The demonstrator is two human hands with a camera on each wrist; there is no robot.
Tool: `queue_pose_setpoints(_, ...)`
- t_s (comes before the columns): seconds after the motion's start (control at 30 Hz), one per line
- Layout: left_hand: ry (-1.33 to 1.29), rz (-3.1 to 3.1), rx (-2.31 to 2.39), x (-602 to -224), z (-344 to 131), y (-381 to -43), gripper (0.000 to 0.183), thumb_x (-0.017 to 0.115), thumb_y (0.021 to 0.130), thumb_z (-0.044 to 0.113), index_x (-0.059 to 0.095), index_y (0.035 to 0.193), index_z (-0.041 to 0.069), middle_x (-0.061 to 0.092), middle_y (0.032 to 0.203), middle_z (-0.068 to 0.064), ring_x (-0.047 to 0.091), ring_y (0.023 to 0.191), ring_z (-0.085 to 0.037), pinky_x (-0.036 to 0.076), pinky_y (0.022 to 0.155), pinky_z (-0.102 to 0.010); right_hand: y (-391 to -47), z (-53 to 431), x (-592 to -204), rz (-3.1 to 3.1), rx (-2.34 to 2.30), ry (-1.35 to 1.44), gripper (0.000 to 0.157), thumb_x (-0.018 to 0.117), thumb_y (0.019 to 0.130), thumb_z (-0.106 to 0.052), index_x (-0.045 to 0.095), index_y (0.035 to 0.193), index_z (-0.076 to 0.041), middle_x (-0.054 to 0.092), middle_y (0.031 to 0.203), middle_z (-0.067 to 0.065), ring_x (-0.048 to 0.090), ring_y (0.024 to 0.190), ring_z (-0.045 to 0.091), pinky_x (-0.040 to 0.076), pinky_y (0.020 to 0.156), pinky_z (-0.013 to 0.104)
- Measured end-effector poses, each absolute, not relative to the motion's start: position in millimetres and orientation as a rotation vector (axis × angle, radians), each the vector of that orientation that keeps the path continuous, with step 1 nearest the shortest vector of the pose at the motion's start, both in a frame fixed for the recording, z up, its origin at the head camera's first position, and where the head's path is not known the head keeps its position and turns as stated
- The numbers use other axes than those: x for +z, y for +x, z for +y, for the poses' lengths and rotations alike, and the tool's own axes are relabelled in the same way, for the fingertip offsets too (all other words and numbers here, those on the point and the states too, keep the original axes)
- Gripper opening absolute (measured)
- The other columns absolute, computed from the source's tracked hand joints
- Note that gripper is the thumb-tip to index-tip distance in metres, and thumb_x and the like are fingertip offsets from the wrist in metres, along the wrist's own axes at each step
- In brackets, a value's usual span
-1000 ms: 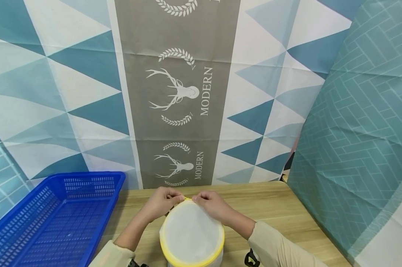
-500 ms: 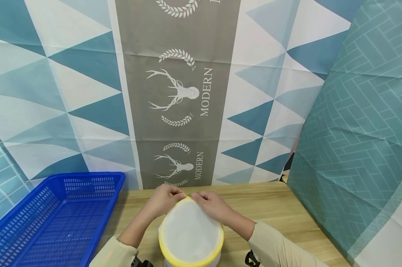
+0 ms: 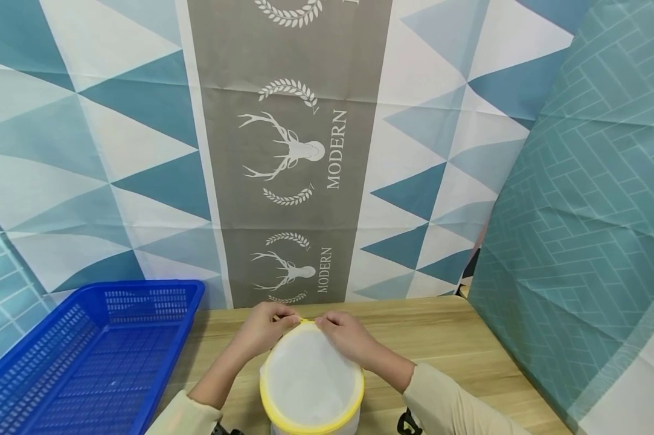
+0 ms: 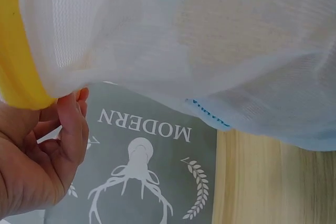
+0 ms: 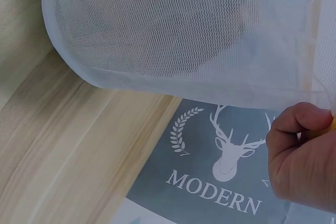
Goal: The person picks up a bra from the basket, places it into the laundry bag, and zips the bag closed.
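Observation:
A round white mesh laundry bag (image 3: 313,374) stands on the table, its top circle edged by a yellow zipper band (image 3: 271,411). At the far side of that band, my left hand (image 3: 262,332) pinches the zipper edge between thumb and fingers. Just to its right, my right hand (image 3: 349,339) pinches the same edge, with a short stretch of yellow between the two. In the left wrist view, the mesh side (image 4: 131,35) hangs beside the left fingers. The right wrist view shows the bag's rounded base end (image 5: 73,30). The zipper pull cannot be made out.
A blue perforated plastic basket (image 3: 163,362) stands at the left. The wooden table (image 3: 430,338) ends at a patterned wall covering (image 3: 283,211) behind, and a teal sheet (image 3: 571,254) hangs along the right side.
Both hands keep their pinch at the far edge of the band. The right fingertips shift slightly left and then back right, and the bag's top moves a little with them.

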State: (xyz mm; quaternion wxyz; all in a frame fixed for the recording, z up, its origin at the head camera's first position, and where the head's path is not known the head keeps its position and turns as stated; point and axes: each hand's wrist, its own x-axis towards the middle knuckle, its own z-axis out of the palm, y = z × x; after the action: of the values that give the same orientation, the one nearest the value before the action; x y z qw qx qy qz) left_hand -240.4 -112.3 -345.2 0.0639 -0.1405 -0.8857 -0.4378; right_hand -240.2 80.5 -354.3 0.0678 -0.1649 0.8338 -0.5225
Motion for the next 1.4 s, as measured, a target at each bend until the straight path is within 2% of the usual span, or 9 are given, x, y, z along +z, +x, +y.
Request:
queue_pose_setpoints(0.1,-0.402,-2.669,-1.334,-346.7,-113.5,-240.2,0.011,0.063,0.089,0.014,0.074,0.087,0.012,0.07,0.093,-0.003,0.058,0.07,-0.009,0.048,0.06,-0.026,-240.0,81.3,-354.5,2.514,-1.582,-0.462,0.034,0.049,0.097,-0.033,0.063,0.089,-0.004,0.058,0.075,0.003,0.054,0.059,0.012,0.049,0.053,0.029)
queue_pose_setpoints(0.33,-0.395,-2.666,-1.439,-348.6,-115.3,-239.4,0.014,0.061,0.09,0.014,0.072,0.092,0.007,0.069,0.088,-0.007,0.055,0.052,-0.013,0.047,0.046,-0.029,-239.4,82.4,-354.5,2.52,-1.592,-0.421,0.034,0.05,0.096,-0.033,0.063,0.088,-0.003,0.057,0.073,0.002,0.053,0.058,0.011,0.049,0.052,0.027)
queue_pose_setpoints(0.5,-0.355,-2.667,-1.381,-348.5,-112.5,-239.6,0.011,0.063,0.089,0.014,0.073,0.088,0.01,0.07,0.091,-0.004,0.057,0.062,-0.011,0.048,0.054,-0.027,-238.5,83.3,-353.4,2.51,-1.59,-0.407,0.035,0.048,0.097,-0.034,0.064,0.094,-0.003,0.059,0.076,0.003,0.055,0.06,0.01,0.049,0.053,0.027)
queue_pose_setpoints(0.67,-0.319,-2.666,-1.353,-346.5,-108.3,-239.8,0.011,0.064,0.088,0.014,0.074,0.084,0.013,0.07,0.085,0.0,0.057,0.068,-0.01,0.048,0.059,-0.027,-238.4,84.8,-350.2,2.5,-1.545,-0.442,0.043,0.044,0.098,-0.039,0.063,0.113,-0.004,0.063,0.088,0.007,0.059,0.067,0.011,0.051,0.058,0.028)
queue_pose_setpoints(0.73,-0.329,-2.668,-1.346,-345.6,-107.2,-239.5,0.011,0.063,0.088,0.013,0.074,0.085,0.013,0.07,0.085,0.0,0.057,0.068,-0.01,0.048,0.059,-0.027,-239.9,84.5,-348.6,2.506,-1.512,-0.472,0.044,0.044,0.098,-0.041,0.063,0.115,-0.006,0.064,0.092,0.007,0.06,0.069,0.011,0.051,0.061,0.028)
queue_pose_setpoints(0.97,-0.378,-2.676,-1.324,-344.8,-105.9,-239.2,0.011,0.063,0.088,0.014,0.074,0.086,0.011,0.07,0.088,-0.001,0.056,0.069,-0.009,0.047,0.06,-0.026,-243.3,80.5,-345.9,2.485,-1.494,-0.475,0.037,0.046,0.097,-0.036,0.065,0.091,-0.005,0.06,0.075,0.001,0.054,0.056,0.011,0.048,0.051,0.027)
queue_pose_setpoints(1.2,-0.362,-2.658,-1.319,-342.8,-105.3,-236.6,0.01,0.064,0.087,0.014,0.074,0.085,0.012,0.069,0.087,-0.001,0.055,0.066,-0.01,0.047,0.058,-0.026,-242.9,78.6,-344.9,2.49,-1.537,-0.447,0.035,0.049,0.096,-0.032,0.065,0.085,-0.002,0.057,0.071,0.0,0.052,0.055,0.009,0.046,0.05,0.025)
queue_pose_setpoints(1.4,-0.344,-2.65,-1.318,-342.7,-105.4,-235.6,0.009,0.066,0.086,0.014,0.074,0.086,0.011,0.067,0.088,-0.003,0.054,0.066,-0.01,0.046,0.058,-0.026,-243.8,78.0,-347.5,2.497,-1.551,-0.426,0.032,0.049,0.096,-0.029,0.065,0.087,-0.003,0.057,0.072,0.001,0.052,0.056,0.009,0.047,0.05,0.025)
